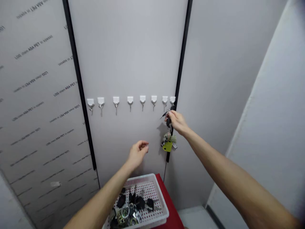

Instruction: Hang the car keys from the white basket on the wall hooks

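My right hand (177,121) is closed on a bunch of keys (168,122), pinching its ring just below the rightmost white hooks (165,100). Dark-headed keys stick out by the fingers. Below them dangle a yellow-green tag (167,146), a small plush charm and a little metal piece. Whether the ring touches a hook cannot be made out. My left hand (138,154) hovers lower and to the left, in front of the wall panel, fingers loosely curled with a gap to the thumb and nothing visible in them. Beneath it stands a white perforated basket (164,203).
Inside the basket lie several keys (140,202) and metal rings. It rests on a red surface (170,203). Several white adhesive hooks run in a row across the panel, between two black vertical strips (182,57). Printed film (35,86) covers the left panel.
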Available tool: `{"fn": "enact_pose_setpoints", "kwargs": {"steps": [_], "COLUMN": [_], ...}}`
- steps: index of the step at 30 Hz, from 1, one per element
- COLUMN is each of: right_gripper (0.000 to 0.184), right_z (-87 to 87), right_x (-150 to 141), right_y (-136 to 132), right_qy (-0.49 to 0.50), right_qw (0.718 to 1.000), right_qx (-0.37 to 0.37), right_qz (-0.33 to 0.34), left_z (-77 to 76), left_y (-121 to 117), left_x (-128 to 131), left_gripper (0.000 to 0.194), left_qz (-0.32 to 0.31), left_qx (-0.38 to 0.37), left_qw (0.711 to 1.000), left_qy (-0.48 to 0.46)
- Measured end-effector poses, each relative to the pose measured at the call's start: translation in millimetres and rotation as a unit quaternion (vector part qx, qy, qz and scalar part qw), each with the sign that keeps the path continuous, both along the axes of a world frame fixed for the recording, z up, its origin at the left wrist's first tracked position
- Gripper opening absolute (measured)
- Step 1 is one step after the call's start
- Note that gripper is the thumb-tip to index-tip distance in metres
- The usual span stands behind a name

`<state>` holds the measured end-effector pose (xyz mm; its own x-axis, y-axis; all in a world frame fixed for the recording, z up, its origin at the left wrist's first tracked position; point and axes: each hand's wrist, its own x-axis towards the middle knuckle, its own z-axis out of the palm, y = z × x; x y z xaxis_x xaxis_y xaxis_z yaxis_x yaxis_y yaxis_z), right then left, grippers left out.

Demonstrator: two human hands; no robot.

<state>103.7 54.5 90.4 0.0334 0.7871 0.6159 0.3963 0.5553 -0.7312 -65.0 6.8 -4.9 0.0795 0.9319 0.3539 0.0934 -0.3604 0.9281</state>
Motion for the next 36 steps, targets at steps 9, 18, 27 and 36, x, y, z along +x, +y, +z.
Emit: {"fn": "enact_pose_setpoints", "kwargs": {"steps": [9,18,27,36], "right_gripper": [0.018,0.028,0.025,0.021], "right_z": [24.4,-41.1,-203.8,-228.1], "right_x": [-13,-14,-70,-93], "right_y": [20,-6,-69,-74], "right_qy": [0.095,-0.128,-0.44,-0.504], "right_qw": [0.984,0.977,0.856,0.836], "right_qx": [-0.149,0.049,-0.175,-0.145], "right_qz": [0.0,-0.163,0.207,0.159], "left_z": [53.2,-44.7,-144.8,-149.8], "left_y": [11,-2,-44,-53], "left_x": [6,-30,-71,-70], "left_gripper": [0.017,0.02,0.024,0.026], "left_qz": [0.018,0.021,0.01,0.014], "left_qx": [0.046,-0.03,-0.054,-0.017], "left_qw": [0.998,0.991,0.897,0.862], "left_qy": [0.032,0.128,0.438,0.506]}}
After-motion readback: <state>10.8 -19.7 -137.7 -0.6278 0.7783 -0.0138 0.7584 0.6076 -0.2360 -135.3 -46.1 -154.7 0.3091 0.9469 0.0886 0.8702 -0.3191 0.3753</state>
